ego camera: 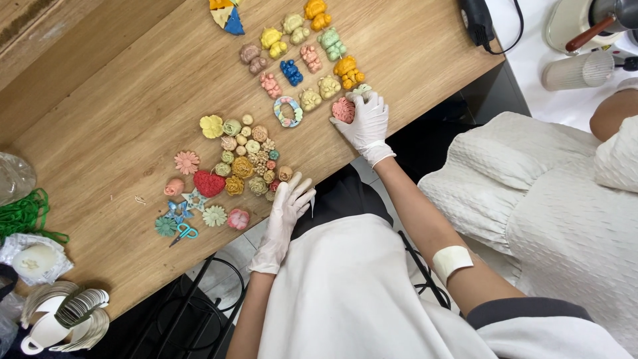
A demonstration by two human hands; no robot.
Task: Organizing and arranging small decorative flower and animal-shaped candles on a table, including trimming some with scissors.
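Both my hands wear white gloves. My right hand (367, 123) lies on the wooden table (126, 100) near its edge, its fingertips on a pink ridged round piece (343, 110). Beside it are several small bear-shaped pieces (309, 56) in yellow, pink, blue, green and orange, and a pastel ring (288, 111). My left hand (287, 209) rests flat on the table edge, fingers apart and holding nothing. It lies just right of a cluster of small flower and rosette pieces (242, 156), a red heart (209, 183) and a pink flower (238, 219).
Small blue-handled scissors (184, 233) lie by the flower pieces. Green cord (23, 214), a plastic-wrapped white piece (33, 260) and a stack of white cups (63, 316) sit at the left. A person in white textured clothing (545, 199) sits to the right. A black device (475, 20) lies at the far corner.
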